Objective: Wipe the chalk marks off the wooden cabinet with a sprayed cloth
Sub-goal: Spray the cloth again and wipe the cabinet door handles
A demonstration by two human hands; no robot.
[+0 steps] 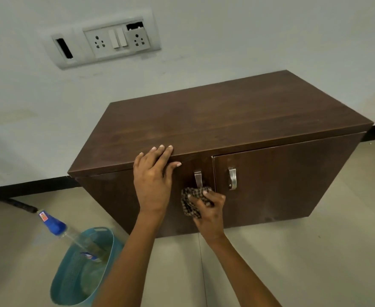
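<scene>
A teal perforated basket (68,273) stood on the tiled floor (292,262) in front of the cabinet (226,116), off its lower left corner and apart from it. The basket held one clear bottle (78,241). The bottle lay tilted, with its base down inside the basket and its blue head (54,224) projecting over the rim on the side away from the cabinet. A blue and red label showed on the part of the bottle inside the basket.

The cabinet was of dark wood and stood against the wall (204,29). Each of its two doors carried one metal handle, the left handle (198,179) and the right handle (232,178), both beside the centre joint.

The left hand (153,180) lay flat across the front edge of the cabinet top, above the left door (120,196). Its four fingers were straight and close together, with the tips resting on the top. The thumb extended to the right along the front face, just under the edge. This hand held nothing.

The right hand (210,209) gripped a bunched brown checked cloth (189,203), with the fingers curled round it. It pressed the cloth against the left door directly below the left handle, and the cloth's upper edge met the handle's lower end. The two hands were near each other but apart.

A switch plate (102,41) was fixed to the wall above the cabinet's left end.
</scene>
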